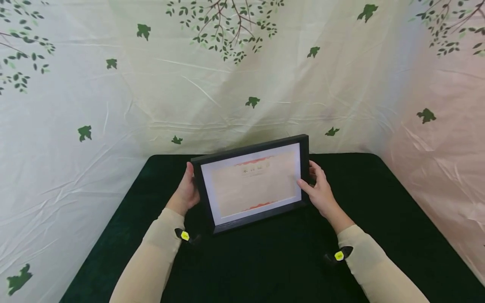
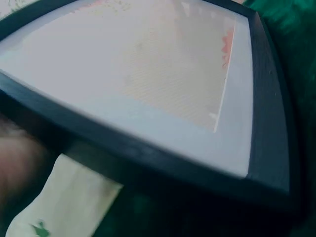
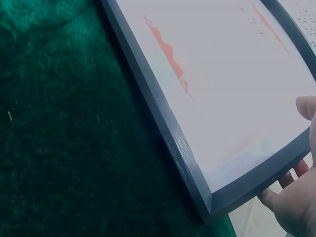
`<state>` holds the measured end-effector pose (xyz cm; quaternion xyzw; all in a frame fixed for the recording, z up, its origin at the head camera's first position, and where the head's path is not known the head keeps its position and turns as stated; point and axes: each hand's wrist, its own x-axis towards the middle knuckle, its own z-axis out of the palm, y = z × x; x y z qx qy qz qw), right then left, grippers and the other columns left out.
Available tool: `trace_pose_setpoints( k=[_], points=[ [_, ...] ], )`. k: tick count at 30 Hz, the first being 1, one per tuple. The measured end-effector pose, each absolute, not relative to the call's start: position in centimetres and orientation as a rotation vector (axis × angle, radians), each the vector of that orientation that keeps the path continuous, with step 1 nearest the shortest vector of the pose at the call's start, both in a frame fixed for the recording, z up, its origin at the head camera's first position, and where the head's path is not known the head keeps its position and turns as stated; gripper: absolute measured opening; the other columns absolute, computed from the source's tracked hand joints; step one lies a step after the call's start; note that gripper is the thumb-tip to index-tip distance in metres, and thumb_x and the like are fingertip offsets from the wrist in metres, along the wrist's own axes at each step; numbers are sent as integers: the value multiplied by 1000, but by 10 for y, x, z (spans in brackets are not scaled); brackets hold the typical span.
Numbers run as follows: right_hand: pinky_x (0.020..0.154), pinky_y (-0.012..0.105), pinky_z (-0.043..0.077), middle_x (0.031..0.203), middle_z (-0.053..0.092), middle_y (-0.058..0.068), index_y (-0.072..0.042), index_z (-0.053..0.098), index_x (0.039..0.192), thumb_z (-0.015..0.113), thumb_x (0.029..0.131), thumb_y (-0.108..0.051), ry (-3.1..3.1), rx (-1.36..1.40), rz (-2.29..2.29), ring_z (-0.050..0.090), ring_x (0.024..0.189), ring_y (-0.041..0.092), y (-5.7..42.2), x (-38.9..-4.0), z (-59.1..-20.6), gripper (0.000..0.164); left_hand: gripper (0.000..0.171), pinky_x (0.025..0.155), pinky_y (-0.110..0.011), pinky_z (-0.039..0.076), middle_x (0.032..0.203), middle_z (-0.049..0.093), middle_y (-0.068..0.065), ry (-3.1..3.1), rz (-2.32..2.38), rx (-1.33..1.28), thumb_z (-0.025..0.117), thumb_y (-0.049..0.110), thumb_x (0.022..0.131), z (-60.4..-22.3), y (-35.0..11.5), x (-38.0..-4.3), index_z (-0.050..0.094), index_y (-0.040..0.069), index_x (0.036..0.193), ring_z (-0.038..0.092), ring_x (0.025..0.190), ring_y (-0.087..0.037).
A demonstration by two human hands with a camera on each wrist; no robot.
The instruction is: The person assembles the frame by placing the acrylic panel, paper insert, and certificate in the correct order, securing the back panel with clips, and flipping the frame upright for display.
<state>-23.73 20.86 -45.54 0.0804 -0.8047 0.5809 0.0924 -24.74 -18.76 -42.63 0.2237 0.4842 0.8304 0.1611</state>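
Observation:
Both hands hold a dark picture frame (image 1: 257, 216), tilted with its right side higher, above the dark green cloth. Behind its pane, inside a white border, lies a pale certificate (image 1: 254, 185) with red trim at top and bottom. My left hand (image 1: 185, 191) grips the left side, thumb up along the edge. At the opposite side my right hand (image 1: 320, 189) pinches the edge, thumb on the front and fingers behind. In the left wrist view the left hand (image 2: 19, 168) is blurred beside the frame's edge. The right wrist view shows the right hand's fingertips (image 3: 269, 196) under the rim.
A table (image 1: 125, 235) covered in dark green cloth spreads beneath the frame. Pale curtains (image 1: 212, 88) printed with leaves and branches hang behind it and along both sides. Each wrist wears a black strap with a yellow tag (image 1: 184, 235).

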Motion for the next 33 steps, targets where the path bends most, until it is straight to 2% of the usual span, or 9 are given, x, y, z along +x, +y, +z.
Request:
trace_pose_setpoints(
  k=[2,5,7,10,12,16,20,26,33],
  points=[
    [102,59,29,142,29,19,-16,21,152,65,93,-23,-2385,249,1729,28,132,38,210,-237,-457,74,60,98,-30,41,129,58,8,1706,2350,656,34,65,93,-422,-188,-243,59,26,131,52,116,-9],
    [102,62,26,145,29,20,-18,18,153,65,94,-22,-2380,263,1729,27,133,39,212,-239,-457,76,61,112,-45,23,151,34,4,2254,2222,762,40,54,98,-415,-188,-236,29,26,151,29,137,-15],
    [103,64,24,147,29,20,-19,16,154,64,94,-22,-2383,263,1731,25,135,40,214,-239,-457,77,76,111,-55,19,157,24,-2,2600,2063,846,47,55,96,-412,-185,-232,14,21,155,22,141,-21],
    [104,65,22,150,26,20,-19,13,155,63,94,-20,-2409,249,1733,22,137,41,214,-236,-453,79,97,110,-59,21,158,19,-7,3055,1707,914,52,65,88,-412,-179,-225,5,15,156,19,144,-26],
    [105,65,21,152,23,21,-19,10,155,62,95,-18,-2432,241,1740,21,137,42,212,-231,-447,80,107,110,-57,23,161,9,-8,3286,1450,930,51,72,83,-416,-175,-222,2,12,155,15,145,-28],
    [106,65,23,153,19,25,-15,6,156,60,96,-16,-2507,241,1712,22,137,46,206,-221,-436,81,111,108,-58,26,161,-1,-13,3551,1067,944,48,77,81,-428,-171,-215,1,8,155,11,146,-33],
    [104,67,23,154,17,27,-16,0,156,60,96,-17,-2568,278,1671,21,137,49,207,-218,-436,85,110,107,-60,27,159,-1,-20,3649,899,964,47,75,82,-441,-169,-211,2,4,154,12,144,-37],
    [101,68,28,155,18,22,-29,-3,155,63,94,-26,-2582,314,1594,24,136,48,218,-231,-457,90,111,106,-62,26,159,0,-21,3683,839,940,50,72,83,-449,-168,-214,-1,3,154,18,142,-41],
    [100,66,31,156,18,17,-38,-3,153,63,95,-29,-2565,369,1566,23,138,47,224,-227,-466,88,116,108,-61,23,159,1,-20,3648,787,867,64,63,80,-447,-174,-234,-3,4,154,25,138,-46]
  ],
)
